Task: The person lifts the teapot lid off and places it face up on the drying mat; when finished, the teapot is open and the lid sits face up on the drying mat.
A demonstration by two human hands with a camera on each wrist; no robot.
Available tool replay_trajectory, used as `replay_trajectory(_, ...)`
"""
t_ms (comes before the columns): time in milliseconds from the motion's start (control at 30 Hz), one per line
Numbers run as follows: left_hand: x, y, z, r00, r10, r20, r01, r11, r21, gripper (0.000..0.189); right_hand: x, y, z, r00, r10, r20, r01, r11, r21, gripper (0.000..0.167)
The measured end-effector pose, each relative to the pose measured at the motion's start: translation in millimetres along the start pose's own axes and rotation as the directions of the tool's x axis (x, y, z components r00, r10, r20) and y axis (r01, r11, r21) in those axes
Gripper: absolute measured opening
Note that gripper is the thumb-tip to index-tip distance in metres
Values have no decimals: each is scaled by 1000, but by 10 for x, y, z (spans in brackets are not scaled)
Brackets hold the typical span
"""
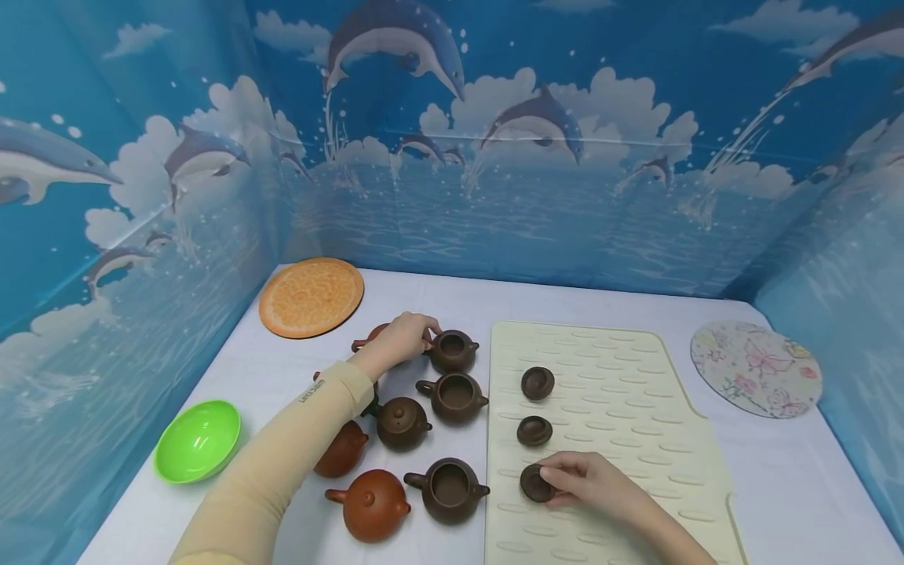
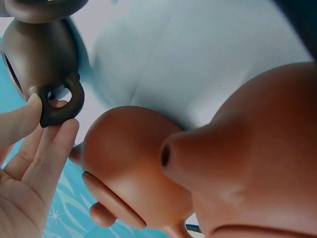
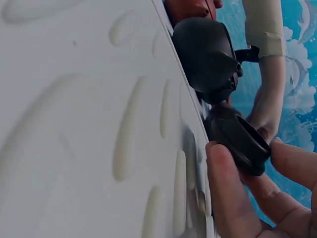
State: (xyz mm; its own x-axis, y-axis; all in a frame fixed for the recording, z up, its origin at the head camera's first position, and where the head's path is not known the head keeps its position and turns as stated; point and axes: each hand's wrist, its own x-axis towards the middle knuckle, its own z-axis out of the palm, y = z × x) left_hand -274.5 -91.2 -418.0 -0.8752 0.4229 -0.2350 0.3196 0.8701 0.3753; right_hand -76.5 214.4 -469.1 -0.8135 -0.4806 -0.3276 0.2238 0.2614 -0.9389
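Observation:
At the back, my left hand (image 1: 406,339) pinches the ring handle of a dark brown lidless teapot (image 1: 453,351). Thumb and fingers meet that handle (image 2: 74,101) in the left wrist view. My right hand (image 1: 589,485) holds a small dark teapot lid (image 1: 537,482) between thumb and fingers over the cream mat (image 1: 614,345); the lid (image 3: 237,141) shows tilted in the right wrist view. Two more dark lids, one farther back (image 1: 537,383) and one nearer (image 1: 534,431), lie on the mat. Two other lidless dark teapots, one mid-row (image 1: 455,398) and one in front (image 1: 450,490), stand left of it.
A lidded brown teapot (image 1: 401,424) and several reddish teapots, such as the front one (image 1: 374,506), stand under and beside my left forearm, partly hidden. A green bowl (image 1: 198,442) is at left, an orange round mat (image 1: 311,298) behind, a floral round mat (image 1: 756,369) at right.

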Motion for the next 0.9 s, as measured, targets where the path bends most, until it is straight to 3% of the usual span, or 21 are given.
replay_trajectory(200, 17, 9, -12, 1000, -5, 13, 5, 1000, -2, 30, -26, 16, 66, 999, -32, 0, 32, 994, -102, 34)
replay_trajectory(433, 4, 1, -7, 1000, -4, 28, 4, 1000, 0, 30, -59, 21, 124, 995, -30, -99, 5, 969, -246, 30)
replay_trajectory(600, -25, -17, -29, 999, 14, 50, -14, 1000, 0, 32, -63, 6, 129, 991, -42, -124, 4, 955, -295, 29)
replay_trajectory(733, -86, -35, -85, 998, 35, 51, -34, 999, -31, 34, -51, -26, 119, 985, -61, -161, 2, 940, -341, 27)
replay_trajectory(900, -279, -49, -254, 996, 84, -13, -85, 995, -49, 36, -37, -125, 106, 969, -126, -210, 21, 897, -441, 24)
